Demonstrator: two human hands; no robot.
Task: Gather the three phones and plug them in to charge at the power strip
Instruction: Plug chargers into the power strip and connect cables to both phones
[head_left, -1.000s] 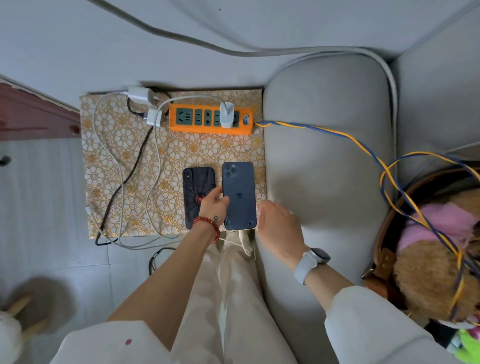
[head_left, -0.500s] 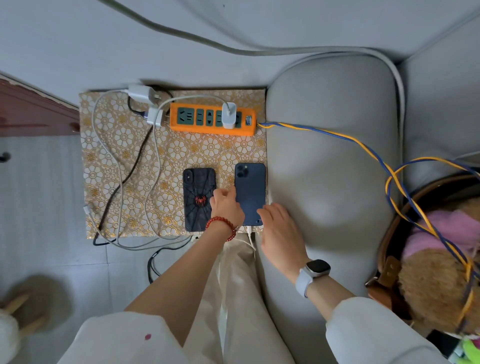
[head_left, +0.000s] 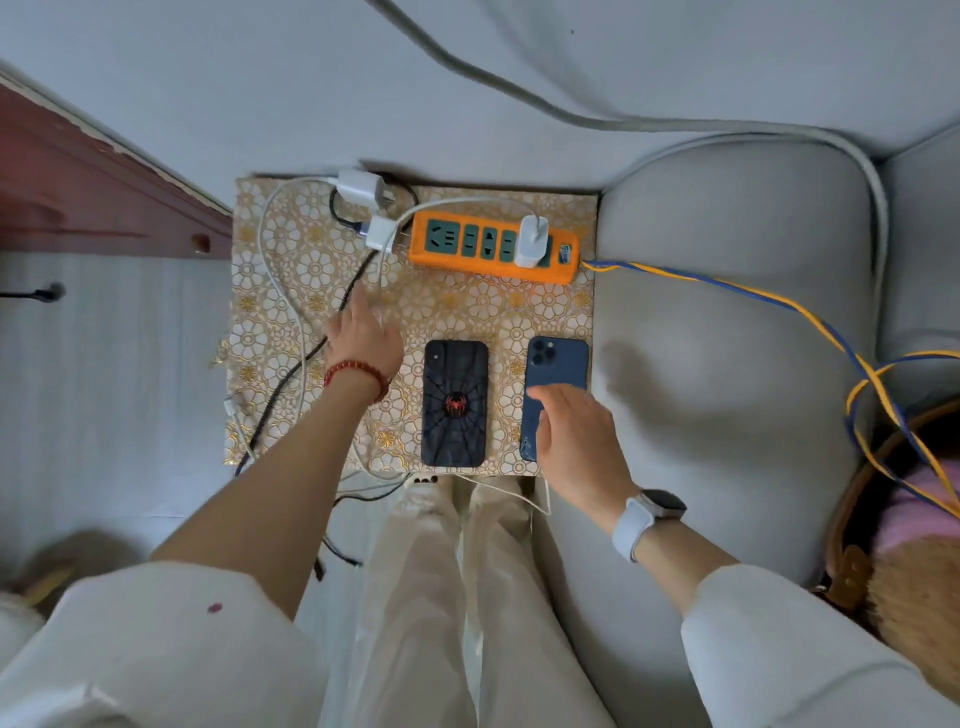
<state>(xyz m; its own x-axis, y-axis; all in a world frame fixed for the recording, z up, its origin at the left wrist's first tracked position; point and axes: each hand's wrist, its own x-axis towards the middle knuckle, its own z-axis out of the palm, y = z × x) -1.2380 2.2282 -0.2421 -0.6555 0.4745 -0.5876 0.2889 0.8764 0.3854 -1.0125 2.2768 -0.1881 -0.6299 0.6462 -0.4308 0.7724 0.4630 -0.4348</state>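
Phones lay flat: we rested our open right hand (head_left: 576, 441) on the blue phone (head_left: 555, 370), judged slick, rigid, edge-gripped; our open left hand (head_left: 363, 338) reached cableward.

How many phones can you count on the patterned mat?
2: a black phone lies mid-mat, and a blue phone lies to its right under the right hand. A third is not in view.

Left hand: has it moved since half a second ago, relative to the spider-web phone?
Yes. The left hand has left the gap between the two phones and crossed to the left of the spider-web phone, reaching up toward the cables.
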